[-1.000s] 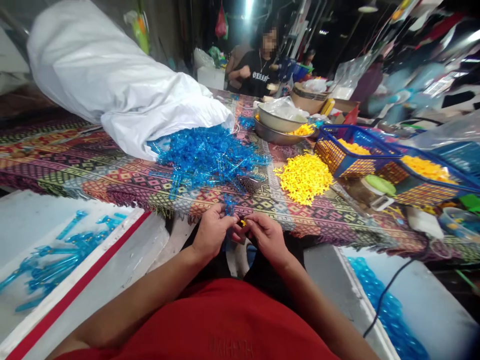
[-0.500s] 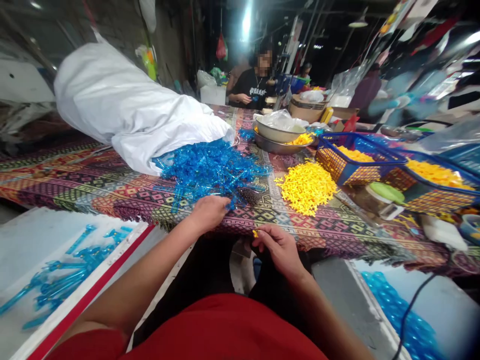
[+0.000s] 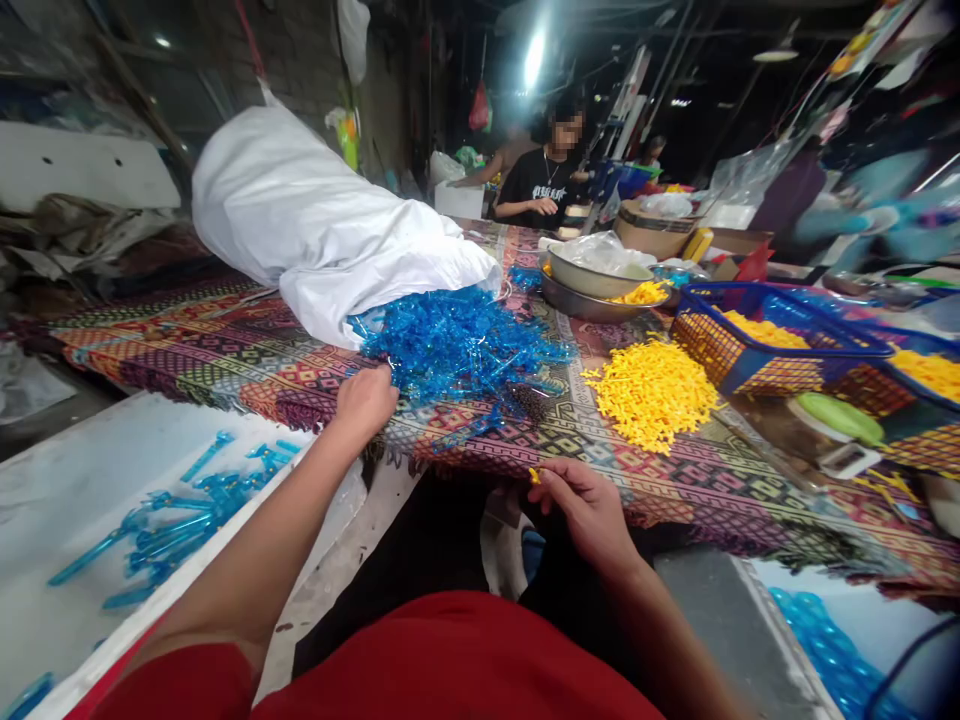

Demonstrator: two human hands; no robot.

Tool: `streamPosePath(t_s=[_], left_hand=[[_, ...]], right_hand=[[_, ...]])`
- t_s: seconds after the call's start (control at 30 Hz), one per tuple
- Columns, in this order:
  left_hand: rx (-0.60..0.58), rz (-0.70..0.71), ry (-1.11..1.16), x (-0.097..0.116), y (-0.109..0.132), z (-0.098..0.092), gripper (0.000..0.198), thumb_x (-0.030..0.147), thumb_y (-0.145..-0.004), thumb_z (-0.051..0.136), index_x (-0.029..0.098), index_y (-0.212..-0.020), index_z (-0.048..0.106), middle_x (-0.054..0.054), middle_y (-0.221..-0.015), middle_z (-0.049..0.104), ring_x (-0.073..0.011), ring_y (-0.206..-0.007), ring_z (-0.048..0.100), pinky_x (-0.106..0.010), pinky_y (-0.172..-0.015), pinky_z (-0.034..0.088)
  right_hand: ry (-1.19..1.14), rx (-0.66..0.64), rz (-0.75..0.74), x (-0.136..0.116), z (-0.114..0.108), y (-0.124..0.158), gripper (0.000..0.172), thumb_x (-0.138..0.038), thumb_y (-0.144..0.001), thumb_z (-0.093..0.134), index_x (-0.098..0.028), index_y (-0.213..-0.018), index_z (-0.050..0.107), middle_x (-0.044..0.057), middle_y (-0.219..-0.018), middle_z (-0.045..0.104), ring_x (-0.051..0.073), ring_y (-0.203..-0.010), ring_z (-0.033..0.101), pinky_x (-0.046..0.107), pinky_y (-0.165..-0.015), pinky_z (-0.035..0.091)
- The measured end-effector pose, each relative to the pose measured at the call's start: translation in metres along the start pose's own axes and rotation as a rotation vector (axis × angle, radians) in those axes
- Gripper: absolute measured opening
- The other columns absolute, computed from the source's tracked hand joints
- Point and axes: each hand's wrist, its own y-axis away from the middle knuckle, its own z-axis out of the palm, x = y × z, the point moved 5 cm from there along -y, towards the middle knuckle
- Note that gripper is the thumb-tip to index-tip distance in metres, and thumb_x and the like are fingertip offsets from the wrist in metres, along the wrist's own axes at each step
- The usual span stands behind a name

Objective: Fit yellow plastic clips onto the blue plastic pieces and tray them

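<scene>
A heap of clear blue plastic pieces (image 3: pixel 465 345) spills from the mouth of a white sack (image 3: pixel 337 215) onto a patterned cloth. At the heap's near left edge is my left hand (image 3: pixel 367 405), its fingers curled inward and mostly hidden behind its back; what they hold, if anything, does not show. Just off the table's front edge, my right hand (image 3: pixel 589 505) pinches a small yellow plastic piece (image 3: pixel 534 476) between thumb and fingertips. A pile of similar yellow pieces (image 3: pixel 656 395) lies on the cloth beyond it, to the right.
Blue baskets (image 3: pixel 780 375) with yellow pieces stand at the right, near a green-lidded container (image 3: pixel 840 420). Stacked bowls (image 3: pixel 600 265) sit behind the yellow pile. A white bin (image 3: pixel 67 500) at lower left holds long blue pieces. Across the table sits a person (image 3: pixel 544 185).
My left hand has moved left along the heap's near edge, and some blue pieces there now lie uncovered. My right hand keeps the yellow piece. The view has turned slightly left.
</scene>
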Motion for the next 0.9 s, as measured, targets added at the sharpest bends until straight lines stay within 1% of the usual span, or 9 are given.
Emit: streamPosePath(t_s=[0.17, 0.3, 0.43, 0.5, 0.6, 0.67, 0.73, 0.83, 0.9], left_hand=[[0.101, -0.045, 0.077, -0.012, 0.008, 0.000, 0.036, 0.015, -0.078, 0.038, 0.012, -0.108, 0.058, -0.017, -0.092, 0.066, -0.0304, -0.088, 0.062, -0.038, -0.074, 0.045], [0.207, -0.043, 0.129, -0.026, 0.018, -0.007, 0.041, 0.016, -0.082, 0.035, 0.009, -0.119, 0.052, -0.018, -0.106, 0.061, -0.0295, -0.097, 0.059, -0.038, -0.082, 0.044], [0.241, -0.054, 0.192, -0.035, 0.029, -0.013, 0.037, 0.018, -0.083, 0.033, 0.010, -0.108, 0.060, -0.018, -0.108, 0.059, -0.0297, -0.097, 0.059, -0.039, -0.083, 0.045], [0.281, -0.058, 0.320, -0.035, 0.037, -0.015, 0.035, 0.018, -0.082, 0.036, 0.011, -0.104, 0.063, -0.016, -0.108, 0.061, -0.0287, -0.100, 0.058, -0.039, -0.088, 0.043], [0.353, -0.068, 0.673, -0.023, 0.055, -0.014, 0.034, 0.019, -0.081, 0.041, 0.012, -0.107, 0.061, -0.012, -0.105, 0.065, -0.0243, -0.100, 0.059, -0.036, -0.092, 0.043], [0.276, -0.052, 0.933, -0.004, 0.072, -0.007, 0.033, 0.021, -0.080, 0.044, 0.014, -0.108, 0.060, -0.009, -0.097, 0.067, -0.0212, -0.089, 0.063, -0.033, -0.084, 0.047], [0.125, -0.031, 1.141, 0.021, 0.090, 0.001, 0.036, 0.022, -0.081, 0.044, 0.016, -0.113, 0.058, -0.007, -0.092, 0.068, -0.0178, -0.076, 0.064, -0.030, -0.073, 0.051], [-0.114, 0.008, 1.350, 0.054, 0.117, 0.006, 0.041, 0.027, -0.083, 0.045, 0.017, -0.121, 0.054, -0.005, -0.088, 0.067, -0.0152, -0.066, 0.062, -0.027, -0.060, 0.052], [-0.223, 0.036, 1.437, 0.069, 0.131, 0.004, 0.043, 0.029, -0.082, 0.047, 0.017, -0.123, 0.053, -0.005, -0.084, 0.066, -0.0150, -0.065, 0.061, -0.026, -0.057, 0.051]], right_hand=[[0.005, -0.001, 0.006, -0.004, 0.004, -0.001, 0.019, -0.038, -0.081, 0.057, -0.019, -0.080, 0.062, 0.000, -0.060, 0.063, 0.012, -0.049, 0.054, 0.025, -0.050, 0.045], [-0.026, -0.003, 0.014, -0.004, 0.010, -0.003, 0.019, -0.037, -0.081, 0.058, -0.019, -0.081, 0.062, 0.000, -0.059, 0.064, 0.011, -0.047, 0.054, 0.024, -0.049, 0.044], [-0.044, -0.028, 0.042, -0.005, 0.020, -0.006, 0.019, -0.037, -0.080, 0.059, -0.018, -0.083, 0.062, 0.000, -0.058, 0.064, 0.010, -0.045, 0.054, 0.022, -0.046, 0.042], [-0.056, -0.031, 0.047, -0.007, 0.025, -0.006, 0.019, -0.037, -0.080, 0.059, -0.018, -0.083, 0.062, 0.000, -0.058, 0.064, 0.010, -0.045, 0.053, 0.022, -0.044, 0.041], [-0.077, -0.043, 0.028, -0.017, 0.033, -0.007, 0.019, -0.036, -0.080, 0.059, -0.017, -0.083, 0.062, 0.000, -0.057, 0.065, 0.010, -0.045, 0.053, 0.021, -0.044, 0.041], [-0.101, -0.053, -0.008, -0.026, 0.038, -0.007, 0.018, -0.035, -0.081, 0.058, -0.017, -0.084, 0.062, 0.000, -0.058, 0.066, 0.010, -0.045, 0.054, 0.022, -0.045, 0.042], [-0.117, -0.063, -0.056, -0.037, 0.043, -0.007, 0.017, -0.034, -0.082, 0.057, -0.018, -0.085, 0.061, 0.000, -0.059, 0.066, 0.010, -0.046, 0.054, 0.022, -0.047, 0.043], [-0.100, -0.060, -0.114, -0.050, 0.045, -0.004, 0.017, -0.033, -0.083, 0.055, -0.018, -0.087, 0.061, 0.000, -0.061, 0.066, 0.010, -0.047, 0.055, 0.023, -0.048, 0.045], [-0.085, -0.051, -0.139, -0.054, 0.043, -0.001, 0.015, -0.031, -0.083, 0.055, -0.018, -0.088, 0.061, 0.000, -0.062, 0.066, 0.010, -0.048, 0.055, 0.023, -0.049, 0.046]])
